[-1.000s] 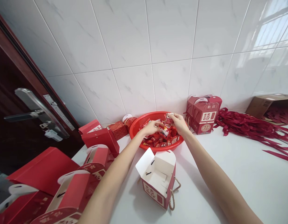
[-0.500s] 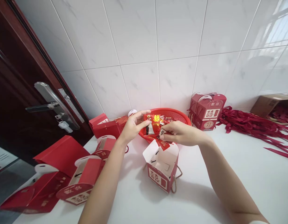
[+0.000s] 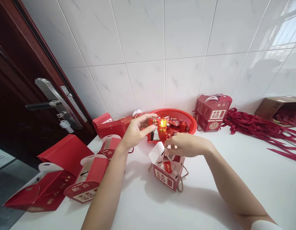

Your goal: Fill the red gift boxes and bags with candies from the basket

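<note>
My left hand (image 3: pixel 137 130) pinches a shiny red and gold sweet packet (image 3: pixel 157 129) by its left edge, at the front of the red basket. My right hand (image 3: pixel 183 143) is bent down over an open red and white gift box (image 3: pixel 163 178), its fingers closed. Just under those fingers, at the box mouth, shows a dark red sweet packet (image 3: pixel 172 157), partly hidden by them. Inside the box lies a small red wrapped sweet (image 3: pixel 167 166). The box stands upright on the white table, its white flap (image 3: pixel 156 152) raised and a rope handle at its right side.
Behind my hands the red plastic basket (image 3: pixel 193 123) holds many wrapped sweets. Several open red boxes (image 3: pixel 94 174) stand at the left, near the door (image 3: pixel 16 95). Closed gift boxes (image 3: pixel 212 115), a heap of red ribbons (image 3: pixel 246 126) and a cardboard box (image 3: pixel 267 110) are at the right.
My right hand has moved from the front of the basket down to the box mouth, and a small red sweet now lies inside the box. My left hand keeps its packet.
</note>
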The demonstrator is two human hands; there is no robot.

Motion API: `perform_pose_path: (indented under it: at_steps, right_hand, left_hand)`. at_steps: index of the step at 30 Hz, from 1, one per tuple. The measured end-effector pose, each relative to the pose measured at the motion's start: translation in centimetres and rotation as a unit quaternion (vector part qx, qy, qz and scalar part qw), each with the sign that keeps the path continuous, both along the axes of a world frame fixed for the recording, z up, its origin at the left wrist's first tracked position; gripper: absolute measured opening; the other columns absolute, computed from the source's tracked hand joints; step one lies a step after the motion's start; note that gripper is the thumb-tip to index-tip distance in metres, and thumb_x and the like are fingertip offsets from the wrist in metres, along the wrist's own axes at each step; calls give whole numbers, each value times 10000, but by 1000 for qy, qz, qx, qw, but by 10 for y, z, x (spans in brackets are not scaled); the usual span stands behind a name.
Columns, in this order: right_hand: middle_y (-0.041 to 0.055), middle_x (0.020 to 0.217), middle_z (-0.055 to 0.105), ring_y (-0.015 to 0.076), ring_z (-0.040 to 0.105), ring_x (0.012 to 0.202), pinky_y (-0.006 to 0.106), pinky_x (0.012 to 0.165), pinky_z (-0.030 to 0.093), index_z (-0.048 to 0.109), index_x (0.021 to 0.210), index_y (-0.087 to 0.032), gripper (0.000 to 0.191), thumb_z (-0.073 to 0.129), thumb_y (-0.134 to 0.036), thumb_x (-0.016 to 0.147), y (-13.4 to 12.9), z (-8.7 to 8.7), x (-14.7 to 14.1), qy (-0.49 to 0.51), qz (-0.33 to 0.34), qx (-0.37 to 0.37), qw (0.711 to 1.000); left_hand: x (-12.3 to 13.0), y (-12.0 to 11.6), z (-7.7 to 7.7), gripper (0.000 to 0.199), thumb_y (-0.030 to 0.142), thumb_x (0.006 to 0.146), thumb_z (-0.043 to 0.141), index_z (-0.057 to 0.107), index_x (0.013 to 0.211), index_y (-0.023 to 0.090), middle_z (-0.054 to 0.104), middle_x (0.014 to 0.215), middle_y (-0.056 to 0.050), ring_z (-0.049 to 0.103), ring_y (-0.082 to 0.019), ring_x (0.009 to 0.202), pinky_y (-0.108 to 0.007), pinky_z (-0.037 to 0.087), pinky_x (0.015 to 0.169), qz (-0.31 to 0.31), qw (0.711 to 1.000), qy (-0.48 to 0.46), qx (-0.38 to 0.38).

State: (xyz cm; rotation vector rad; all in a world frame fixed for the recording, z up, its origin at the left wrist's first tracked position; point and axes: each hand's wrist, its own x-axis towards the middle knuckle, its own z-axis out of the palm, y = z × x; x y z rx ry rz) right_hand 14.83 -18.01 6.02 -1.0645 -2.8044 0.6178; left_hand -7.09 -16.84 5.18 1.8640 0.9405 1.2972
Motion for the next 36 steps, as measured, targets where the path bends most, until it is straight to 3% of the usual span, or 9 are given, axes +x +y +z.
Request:
perform_pose_path:
  at_steps: [4, 8, 11, 14, 18, 23, 26, 30, 36]
  right_hand:
    - [-3, 591, 552, 127, 437, 523, 287, 553, 277, 593, 651, -205, 267, 596, -325, 889, 2, 4, 13, 84, -59, 22, 995]
    - [9, 698, 622, 155, 540, 612, 280, 573, 382, 660, 808, -210, 291, 603, -486, 881, 3, 13, 23, 233, -80, 10, 969]
    - [32, 791, 664, 177, 603, 719, 293, 637, 458, 657, 851, -193, 284, 657, -476, 837, 3, 16, 23, 321, -78, -9, 944]
    - [25, 759, 647, 168, 604, 701, 287, 620, 466, 627, 839, -178, 260, 671, -433, 819, 4, 16, 25, 357, -80, -22, 930]
    - [-34, 642, 576, 140, 541, 584, 263, 539, 407, 612, 1022, -189, 267, 660, -347, 812, 3, 14, 28, 294, -105, -28, 950]
    - [-6, 796, 660, 160, 593, 670, 255, 579, 412, 523, 1285, -211, 518, 668, -279, 793, -1, 8, 14, 142, -83, -44, 985]
    - [64, 980, 699, 205, 642, 812, 271, 631, 434, 594, 1238, -214, 448, 669, -324, 810, -4, 5, 8, 27, -25, -73, 997]
    - [111, 1089, 686, 267, 637, 979, 294, 681, 436, 623, 1241, -210, 416, 624, -346, 848, -7, 7, 12, -54, -34, -44, 997]
    - [98, 1006, 687, 246, 637, 874, 289, 633, 402, 658, 1097, -188, 343, 666, -405, 832, -12, 16, 22, -131, -81, 0, 988]
  left_hand:
    - [0, -1, -1, 372, 315, 793, 742, 711, 1142, 189, 701, 1209, -74, 666, -244, 1061, -372, 545, 936, -3, 1000, -15, 1]
    - [12, -4, -4, 310, 310, 789, 746, 687, 1066, 184, 701, 1118, -62, 669, -217, 1014, -338, 564, 884, -25, 999, -32, 10]
    - [21, -6, -6, 267, 305, 789, 741, 642, 1007, 187, 670, 1087, -53, 665, -195, 979, -316, 570, 843, -40, 999, -22, 11]
    - [18, -9, -4, 300, 329, 810, 720, 598, 1054, 205, 627, 1167, -58, 652, -202, 1037, -333, 555, 888, -45, 998, 33, -2]
    - [0, -14, 5, 242, 397, 853, 658, 638, 1010, 215, 658, 1128, -42, 643, -214, 1063, -341, 515, 939, -54, 972, 225, -47]
    - [-8, -22, 15, 305, 449, 854, 602, 712, 1020, 218, 679, 1123, -52, 644, -228, 1034, -289, 501, 839, -101, 884, 440, -120]
    - [-5, -26, 17, 378, 490, 795, 648, 719, 1035, 207, 685, 1138, -64, 636, -246, 1038, -272, 489, 788, -101, 852, 493, -147]
    - [-2, -28, 19, 422, 523, 726, 689, 732, 995, 201, 702, 1027, -55, 633, -250, 957, -268, 464, 724, -109, 830, 530, -139]
    - [4, -39, 24, 437, 508, 675, 737, 740, 995, 212, 695, 1007, -40, 610, -253, 960, -271, 437, 707, -97, 810, 562, -134]
